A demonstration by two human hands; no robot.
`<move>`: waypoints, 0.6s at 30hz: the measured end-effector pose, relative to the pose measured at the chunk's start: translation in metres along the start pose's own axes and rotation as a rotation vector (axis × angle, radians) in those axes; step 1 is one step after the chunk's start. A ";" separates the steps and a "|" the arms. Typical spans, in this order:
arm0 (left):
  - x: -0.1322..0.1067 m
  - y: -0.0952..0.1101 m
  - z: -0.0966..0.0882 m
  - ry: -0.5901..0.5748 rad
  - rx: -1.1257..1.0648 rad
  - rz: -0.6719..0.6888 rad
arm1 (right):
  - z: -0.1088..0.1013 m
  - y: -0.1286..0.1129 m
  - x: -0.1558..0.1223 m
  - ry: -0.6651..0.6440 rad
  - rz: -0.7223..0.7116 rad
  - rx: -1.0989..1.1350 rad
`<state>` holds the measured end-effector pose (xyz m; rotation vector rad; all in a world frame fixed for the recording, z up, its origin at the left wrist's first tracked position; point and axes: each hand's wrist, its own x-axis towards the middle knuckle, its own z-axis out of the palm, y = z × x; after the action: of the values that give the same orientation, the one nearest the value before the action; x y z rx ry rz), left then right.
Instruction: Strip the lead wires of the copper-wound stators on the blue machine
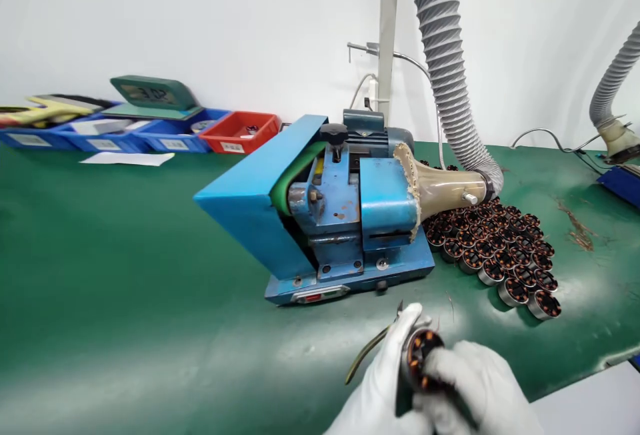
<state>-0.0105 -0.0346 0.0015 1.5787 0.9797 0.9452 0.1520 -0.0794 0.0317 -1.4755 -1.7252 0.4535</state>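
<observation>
Both my hands wear white gloves and meet at the bottom edge of the head view. My left hand (383,381) and my right hand (473,385) are closed together around one small motor stator (421,357) with copper windings. Thin wire leads (367,351) trail from it to the left over the green mat. Just behind my hands stands a blue belt machine (320,211) with a green belt. To its right lies a packed group of several similar stators (500,248).
A grey ribbed extraction hose (445,61) runs down into the machine's right end; a second hose (613,81) hangs far right. Blue bins (105,135), a red bin (240,131) and a green clock (153,95) line the back left. The table's front edge (590,371) is lower right.
</observation>
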 end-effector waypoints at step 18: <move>0.014 0.017 0.009 0.272 0.094 0.429 | 0.012 -0.004 0.058 0.624 0.508 1.184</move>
<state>0.0056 -0.0275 0.0175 1.8118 0.8927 1.4582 0.1407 -0.0237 0.0470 -0.9370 -0.3612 0.9366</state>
